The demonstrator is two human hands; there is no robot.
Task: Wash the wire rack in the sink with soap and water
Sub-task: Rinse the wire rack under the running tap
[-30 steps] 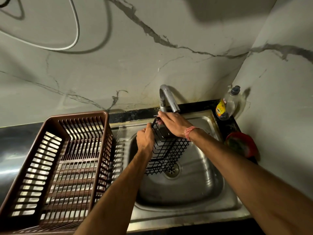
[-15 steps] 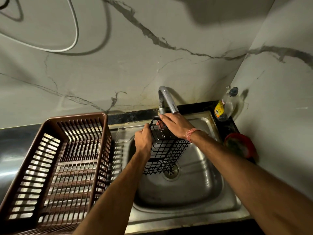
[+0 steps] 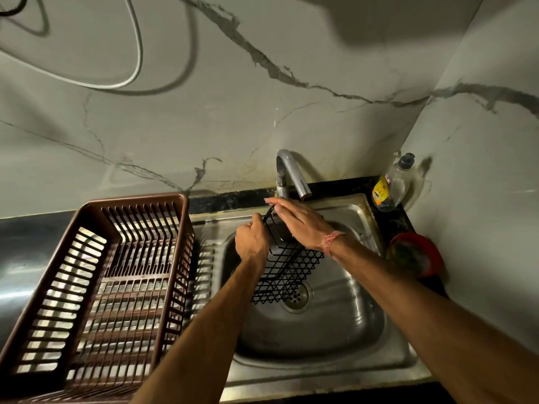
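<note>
A black wire rack (image 3: 287, 272) hangs tilted over the steel sink (image 3: 358, 339), its lower end above the drain (image 3: 297, 297). My left hand (image 3: 251, 239) grips the rack's upper left edge. My right hand (image 3: 297, 221) lies flat with straight, wet fingers on the rack's top end, just under the tap spout (image 3: 293, 174). The rack's upper part is hidden by my hands. A clear soap bottle (image 3: 390, 185) with a yellow label stands at the sink's back right corner.
A brown slatted plastic dish basket (image 3: 96, 275) sits on the counter left of the sink. A red bowl (image 3: 415, 255) with a green scrubber rests at the right by the wall. Marble walls close in behind and to the right.
My right hand has gone from curled over the rack's top to flat with straight fingers. The rack and my left hand have stayed about where they were.
</note>
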